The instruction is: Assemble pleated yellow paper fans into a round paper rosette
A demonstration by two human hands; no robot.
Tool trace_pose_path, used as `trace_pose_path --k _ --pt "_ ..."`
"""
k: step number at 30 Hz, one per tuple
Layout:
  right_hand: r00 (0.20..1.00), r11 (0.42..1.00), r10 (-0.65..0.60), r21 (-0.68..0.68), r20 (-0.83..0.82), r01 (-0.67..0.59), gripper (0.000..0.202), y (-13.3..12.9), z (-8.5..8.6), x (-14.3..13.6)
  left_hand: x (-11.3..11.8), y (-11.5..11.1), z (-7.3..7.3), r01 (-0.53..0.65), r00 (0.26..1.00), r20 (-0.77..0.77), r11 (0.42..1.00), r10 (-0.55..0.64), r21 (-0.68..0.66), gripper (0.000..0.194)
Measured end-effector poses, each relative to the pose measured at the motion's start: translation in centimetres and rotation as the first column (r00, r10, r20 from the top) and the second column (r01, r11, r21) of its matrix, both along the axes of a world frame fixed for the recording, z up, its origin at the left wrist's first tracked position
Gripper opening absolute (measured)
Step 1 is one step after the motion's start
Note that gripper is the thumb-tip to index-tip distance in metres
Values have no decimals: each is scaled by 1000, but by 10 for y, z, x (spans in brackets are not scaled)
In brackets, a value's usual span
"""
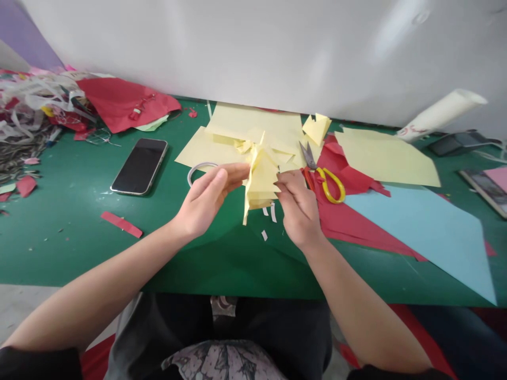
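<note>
A pale yellow folded paper piece (263,177), with a crumpled upright edge on its left, is held above the table between my hands. My right hand (299,206) pinches its right edge, fingers and thumb closed. From the other side, my left hand (209,198) reaches in with fingers stretched out, their tips at the paper's left edge and the thumb apart. Yellow sheets (253,119) lie behind the folded piece. A roll of tape (192,171) is partly hidden behind my left hand. Scissors with yellow handles (335,184) lie open just beyond my right hand.
On the green table (170,269) lie a phone (139,166), a red strip (121,224), small white scraps (264,235), red paper (356,224) and a light blue sheet (431,221). Tangled scraps (27,116) are heaped at left. A white roll (441,113) leans at the back right.
</note>
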State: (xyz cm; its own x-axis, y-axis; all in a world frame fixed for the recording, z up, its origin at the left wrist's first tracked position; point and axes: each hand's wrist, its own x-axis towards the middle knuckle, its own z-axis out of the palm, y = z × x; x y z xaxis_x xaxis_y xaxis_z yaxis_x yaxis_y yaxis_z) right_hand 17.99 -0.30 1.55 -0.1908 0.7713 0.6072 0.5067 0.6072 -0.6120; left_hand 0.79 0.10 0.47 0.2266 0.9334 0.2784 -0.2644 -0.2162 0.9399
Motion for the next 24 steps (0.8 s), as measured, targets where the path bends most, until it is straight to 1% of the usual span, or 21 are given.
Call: trace_pose_path --k 2,5,9,13,15,17,19,22,24 --pt "997 996 47 -74 -55 -51 15 1 0 0 0 1 -3 -34 999 -28 999 35 21 26" --pt "996 991 80 -107 -39 -84 21 -1 1 -1 0 1 -5 -57 997 -55 998 59 32 25" --pt "994 995 98 -37 41 -96 20 -5 2 -4 2 0 -2 -62 997 -37 998 62 -19 24" --pt "983 989 148 15 107 -150 9 -8 2 -6 3 -3 4 -113 993 -38 987 109 -115 23" --pt "972 989 122 58 199 -136 15 -9 1 -8 3 -4 4 -130 992 -22 976 128 -175 21" --pt "954 983 60 148 294 -107 18 -9 -2 -11 3 -5 1 -100 992 56 970 115 -221 20" --pt "935 965 5 244 354 -98 19 -10 -5 -14 3 -5 -2 -23 979 185 957 80 -289 24" --pt "912 945 -43 312 407 -94 21 -12 -8 -19 5 -5 -2 110 936 348 891 56 -440 34" --pt "900 935 -79 345 428 -82 21 -14 -9 -22 7 -6 3 157 926 374 851 49 -500 29"
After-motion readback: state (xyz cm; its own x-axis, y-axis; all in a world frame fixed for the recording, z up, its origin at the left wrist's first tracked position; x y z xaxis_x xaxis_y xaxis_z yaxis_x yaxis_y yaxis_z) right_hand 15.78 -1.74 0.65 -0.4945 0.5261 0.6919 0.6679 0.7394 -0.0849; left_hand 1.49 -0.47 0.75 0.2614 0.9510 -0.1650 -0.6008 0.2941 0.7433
